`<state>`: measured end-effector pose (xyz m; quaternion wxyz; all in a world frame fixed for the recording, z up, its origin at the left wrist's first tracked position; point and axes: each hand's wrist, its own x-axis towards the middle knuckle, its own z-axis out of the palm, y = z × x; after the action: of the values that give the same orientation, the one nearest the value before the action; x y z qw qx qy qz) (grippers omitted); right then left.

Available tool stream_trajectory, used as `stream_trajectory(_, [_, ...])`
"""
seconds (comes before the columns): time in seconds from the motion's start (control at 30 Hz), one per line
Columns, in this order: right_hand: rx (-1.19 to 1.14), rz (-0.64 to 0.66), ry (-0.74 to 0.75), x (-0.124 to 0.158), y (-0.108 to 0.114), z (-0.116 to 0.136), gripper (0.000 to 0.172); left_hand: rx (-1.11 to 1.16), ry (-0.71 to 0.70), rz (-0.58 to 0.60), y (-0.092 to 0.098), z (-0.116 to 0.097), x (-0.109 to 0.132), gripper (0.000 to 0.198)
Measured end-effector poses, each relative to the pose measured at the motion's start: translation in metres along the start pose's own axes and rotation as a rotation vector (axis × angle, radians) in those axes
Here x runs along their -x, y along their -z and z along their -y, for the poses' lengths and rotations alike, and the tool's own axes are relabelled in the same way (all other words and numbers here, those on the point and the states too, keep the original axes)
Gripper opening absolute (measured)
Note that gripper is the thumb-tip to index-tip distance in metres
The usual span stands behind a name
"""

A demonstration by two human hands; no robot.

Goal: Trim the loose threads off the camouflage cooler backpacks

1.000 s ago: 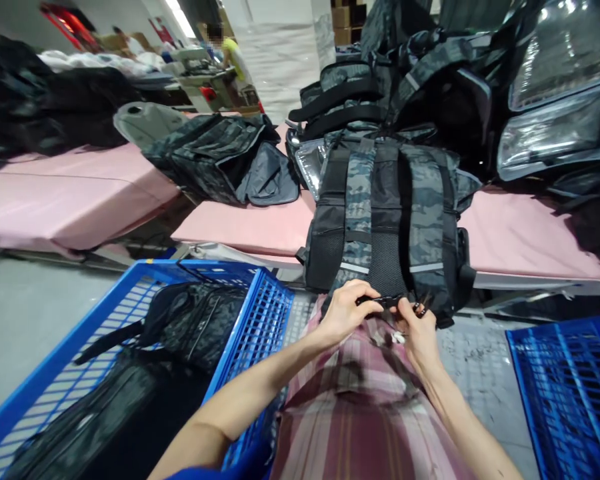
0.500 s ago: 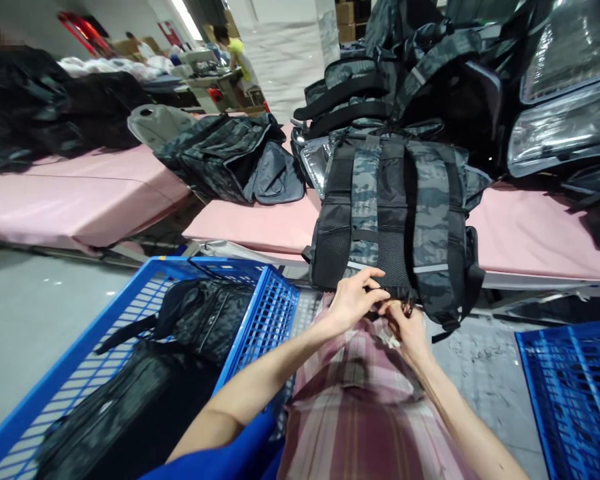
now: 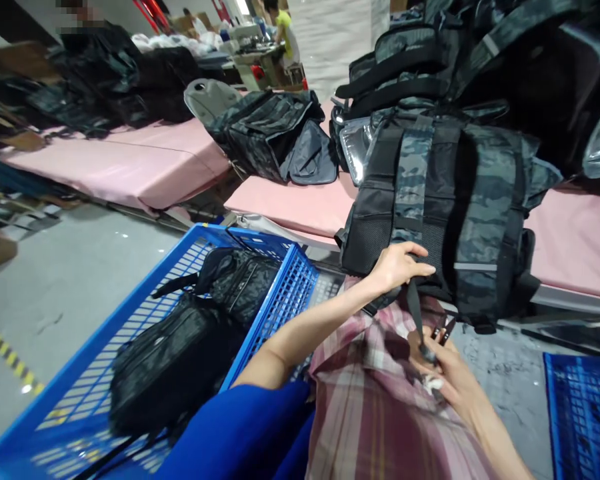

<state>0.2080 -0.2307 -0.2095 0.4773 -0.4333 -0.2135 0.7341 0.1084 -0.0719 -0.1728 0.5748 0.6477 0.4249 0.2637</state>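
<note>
A grey-camouflage backpack [image 3: 440, 193] lies on the pink table, its shoulder straps and mesh back panel facing me. At its lower edge my left hand [image 3: 403, 263] is closed at the upper end of a black strap [image 3: 415, 310]; the exact hold is partly hidden. The strap runs down tight to my right hand [image 3: 440, 363], which is closed around its lower end near my lap. A small dark tool with two pointed tips, like thread snips [image 3: 446, 331], juts from the right hand too. A white scrap [image 3: 434, 385] shows beside that palm.
Left of me stands a blue plastic crate [image 3: 253, 347] holding dark backpacks [image 3: 175, 360]; another blue crate [image 3: 585, 413] is at right. An open camouflage bag [image 3: 275, 137] and a pile of bags [image 3: 405, 60] lie on the pink table [image 3: 290, 207]. People are in the background.
My right hand has moved down and away from the backpack's lower edge, drawing the black strap out. My left hand stays at that edge. The view has turned left.
</note>
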Motion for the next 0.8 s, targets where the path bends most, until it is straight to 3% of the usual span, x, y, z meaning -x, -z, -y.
stream_trajectory(0.27, [-0.144, -0.019, 0.057, 0.004, -0.003, 0.014, 0.044, -0.252, -0.134, -0.004, -0.003, -0.011, 0.014, 0.028])
stream_trajectory(0.43, [-0.130, -0.141, 0.126, 0.002, -0.001, 0.019, 0.043, -0.493, -0.459, -0.085, -0.002, -0.011, 0.047, 0.026])
stream_trajectory(0.53, [-0.100, -0.296, 0.214, 0.000, -0.002, 0.016, 0.046, -0.543, -0.605, -0.047, -0.011, -0.002, 0.074, 0.033])
stream_trajectory(0.6, [-0.064, -0.399, 0.278, -0.002, -0.004, 0.014, 0.045, -0.485, -0.543, -0.044, -0.021, 0.007, 0.090, 0.038])
stream_trajectory(0.67, [-0.024, -0.466, 0.324, -0.003, -0.006, 0.012, 0.044, -0.349, -0.394, -0.077, -0.030, 0.015, 0.100, 0.035])
stream_trajectory(0.8, [0.045, -0.480, 0.344, -0.005, -0.007, 0.014, 0.043, 0.062, -0.087, -0.052, -0.035, 0.022, 0.103, 0.032])
